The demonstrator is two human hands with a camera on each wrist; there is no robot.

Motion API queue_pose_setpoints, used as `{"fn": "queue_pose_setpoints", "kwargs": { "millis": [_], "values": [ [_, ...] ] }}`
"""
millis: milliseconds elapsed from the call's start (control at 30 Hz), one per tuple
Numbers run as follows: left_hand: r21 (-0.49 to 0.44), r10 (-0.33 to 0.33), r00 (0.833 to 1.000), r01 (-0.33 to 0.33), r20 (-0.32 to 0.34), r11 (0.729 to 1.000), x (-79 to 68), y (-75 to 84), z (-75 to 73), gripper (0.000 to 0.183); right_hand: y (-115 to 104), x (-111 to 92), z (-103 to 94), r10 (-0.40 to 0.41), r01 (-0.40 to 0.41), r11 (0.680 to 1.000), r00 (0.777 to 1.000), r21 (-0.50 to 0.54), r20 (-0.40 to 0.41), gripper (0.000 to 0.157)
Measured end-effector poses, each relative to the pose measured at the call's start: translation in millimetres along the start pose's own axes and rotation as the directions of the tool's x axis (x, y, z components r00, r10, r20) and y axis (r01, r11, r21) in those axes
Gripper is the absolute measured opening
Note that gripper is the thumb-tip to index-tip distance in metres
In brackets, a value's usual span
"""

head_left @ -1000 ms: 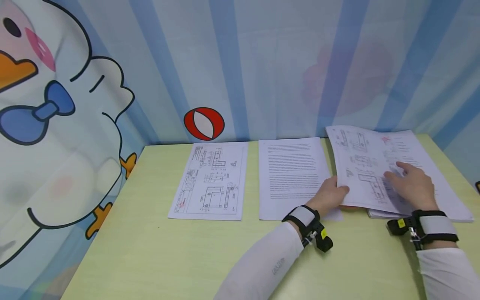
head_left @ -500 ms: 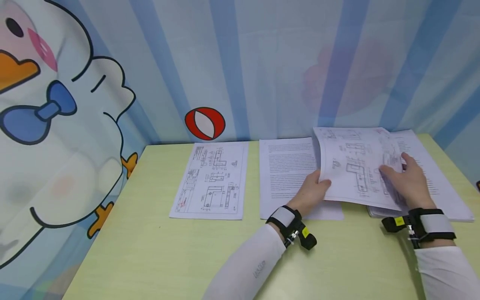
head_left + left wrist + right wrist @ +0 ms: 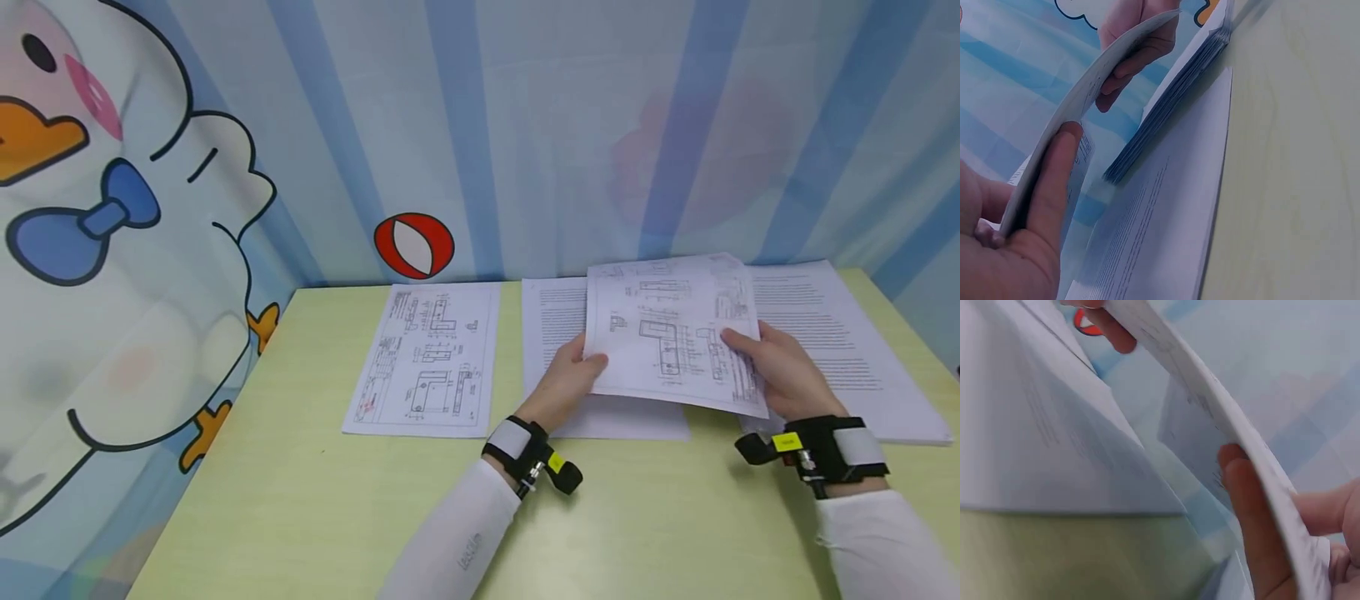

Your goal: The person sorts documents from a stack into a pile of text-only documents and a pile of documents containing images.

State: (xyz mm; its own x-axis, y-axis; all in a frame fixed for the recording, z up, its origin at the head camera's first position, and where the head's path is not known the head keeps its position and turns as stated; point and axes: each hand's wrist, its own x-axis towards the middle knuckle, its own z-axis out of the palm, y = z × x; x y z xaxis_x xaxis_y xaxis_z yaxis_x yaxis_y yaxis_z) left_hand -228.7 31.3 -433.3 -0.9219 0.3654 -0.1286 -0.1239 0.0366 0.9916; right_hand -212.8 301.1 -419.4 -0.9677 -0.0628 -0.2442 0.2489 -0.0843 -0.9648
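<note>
Both hands hold a thin sheaf of paper printed with technical drawings (image 3: 660, 333), raised above the table. My left hand (image 3: 562, 379) pinches its left edge, thumb on the printed face and fingers behind. On the opposite edge my right hand (image 3: 787, 371) grips it the same way. In the left wrist view the paper sheaf (image 3: 1094, 75) bows between the two hands. Beneath it lies a text-printed stack (image 3: 555, 321), partly covered by the raised sheets. Close to my right hand is a thicker pile of text pages (image 3: 817, 325).
Another drawing sheet (image 3: 427, 358) lies flat on the left part of the pale yellow-green table (image 3: 300, 500). A striped blue curtain (image 3: 540, 133) with a cartoon duck (image 3: 172, 333) hangs along the back and left side.
The drawing sheets have moved left, off the thick pile and over the middle text stack. Both hands moved left with them; the right hand has come to grip the right edge.
</note>
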Motion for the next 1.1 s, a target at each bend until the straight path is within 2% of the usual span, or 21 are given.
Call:
{"fn": "queue_pose_setpoints", "kwargs": {
  "millis": [100,200,300,533,733,833,967,1100],
  "values": [
    [-0.012,-0.004,1.0,0.004,-0.007,1.0,-8.2,-1.3,-14.6,0.038,2,1,17.7,-0.025,0.022,0.993,0.999,-0.118,-0.026,0.07],
    [-0.028,-0.03,0.999,0.029,-0.031,0.999,-16.4,-2.8,-27.0,0.037,6,3,34.3,-0.032,0.021,0.98,0.998,-0.2,-0.051,0.068],
    [-0.037,-0.068,0.996,0.066,-0.061,0.997,-24.0,-5.3,-37.6,0.035,9,2,48.8,-0.026,0.008,0.971,0.997,-0.239,-0.071,0.064],
    [0.005,-0.124,0.985,0.125,-0.119,0.992,-41.0,-10.9,-61.4,0.04,16,2,79.6,-0.014,-0.003,0.972,0.997,-0.234,-0.073,0.059],
    [0.072,-0.096,0.991,0.102,-0.091,0.992,-57.7,-9.5,-90.2,0.044,17,7,106.2,0.02,-0.027,0.968,0.999,-0.248,-0.031,0.056],
    [0.104,-0.081,0.992,0.092,-0.102,0.99,-64.8,-10.9,-105.8,0.044,17,11,121.9,0.022,-0.022,0.968,1.0,-0.251,-0.006,0.053],
    [0.14,-0.073,0.987,0.094,-0.144,0.986,-73.9,-10.8,-124.6,0.042,17,16,143.1,0.043,-0.036,0.971,0.999,-0.236,0.026,0.049],
    [0.169,-0.089,0.967,0.132,-0.238,0.977,-81.6,-7.6,-142.7,0.04,15,21,165.9,0.073,-0.058,0.97,0.996,-0.237,0.055,0.049]
  ]
}}
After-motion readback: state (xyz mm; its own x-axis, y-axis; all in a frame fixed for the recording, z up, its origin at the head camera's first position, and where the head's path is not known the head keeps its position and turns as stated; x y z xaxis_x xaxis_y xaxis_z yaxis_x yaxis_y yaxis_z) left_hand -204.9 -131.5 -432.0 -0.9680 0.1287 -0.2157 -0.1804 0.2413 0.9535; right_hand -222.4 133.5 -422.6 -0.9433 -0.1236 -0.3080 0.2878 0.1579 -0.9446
